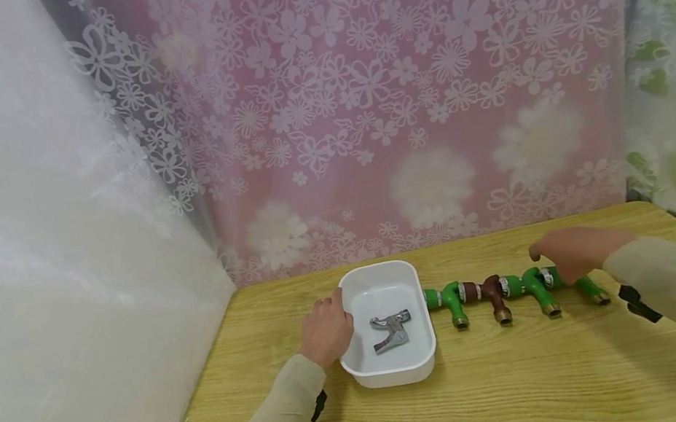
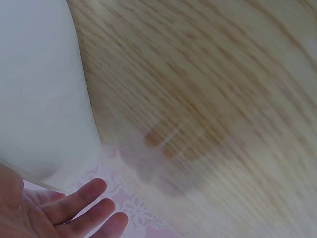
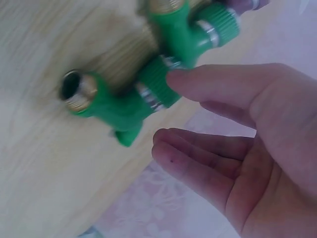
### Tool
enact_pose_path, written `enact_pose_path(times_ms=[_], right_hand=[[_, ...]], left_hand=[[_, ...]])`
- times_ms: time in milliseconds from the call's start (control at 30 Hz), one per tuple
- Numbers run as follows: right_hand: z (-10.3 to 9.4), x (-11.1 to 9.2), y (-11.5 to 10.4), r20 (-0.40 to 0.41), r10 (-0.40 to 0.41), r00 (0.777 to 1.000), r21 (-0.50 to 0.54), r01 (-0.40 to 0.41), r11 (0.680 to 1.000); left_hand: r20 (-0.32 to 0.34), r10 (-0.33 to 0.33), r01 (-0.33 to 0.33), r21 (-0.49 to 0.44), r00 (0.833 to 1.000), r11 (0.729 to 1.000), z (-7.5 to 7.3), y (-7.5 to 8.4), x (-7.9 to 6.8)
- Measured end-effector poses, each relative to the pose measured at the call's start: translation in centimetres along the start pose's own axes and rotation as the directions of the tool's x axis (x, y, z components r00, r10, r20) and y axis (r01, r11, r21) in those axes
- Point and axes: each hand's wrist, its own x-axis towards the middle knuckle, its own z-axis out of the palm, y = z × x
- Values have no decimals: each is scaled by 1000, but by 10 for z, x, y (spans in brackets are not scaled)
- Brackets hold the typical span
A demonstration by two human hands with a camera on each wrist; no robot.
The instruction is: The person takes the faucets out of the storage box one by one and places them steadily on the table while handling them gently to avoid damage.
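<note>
My left hand [image 1: 327,331] holds the left rim of a white basin [image 1: 397,376], with the thumb over the edge. In the left wrist view, several fingers [image 2: 101,210] extend beyond the basin's outer wall [image 2: 44,99]. A chrome tap-like fitting [image 1: 397,331] lies inside the basin. My right hand [image 1: 583,249] is over the right end of a row of tap-like fittings. In the right wrist view, its thumb and fingers stand apart with nothing between them. The thumb tip overlaps the ribbed collar of the green fitting [image 3: 119,111]; contact cannot be told.
The row runs right from the basin, with green fittings [image 1: 454,303] and a dark brown one [image 1: 496,298]; brass threaded ends point toward me. All stand on a wooden table [image 1: 486,394]. A pink flowered curtain [image 1: 397,120] hangs behind, with pale sheets at both sides.
</note>
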Motion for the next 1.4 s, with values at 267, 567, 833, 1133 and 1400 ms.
enact_pose_path(times_ms=[267,567,833,1133,1400], right_hand=[[-13,5,-36,-22,-54,998,-33,54,998],[-17,26,-73,-59,-169,984,-132,160,978],[-25,41,-115,-66,-257,964,-181,242,953],[-31,57,-148,-81,-389,918,-230,363,903],[-38,74,-181,13,-411,911,-246,402,882]], left_hand=[[8,11,-11,4,1000,1000,0,-2,-1],[-2,17,-17,8,1000,1000,2,-5,0],[14,8,-8,10,1000,1000,1,-5,1],[26,10,-10,2,1000,1000,0,-3,3],[41,-11,11,-5,999,1000,0,-3,2]])
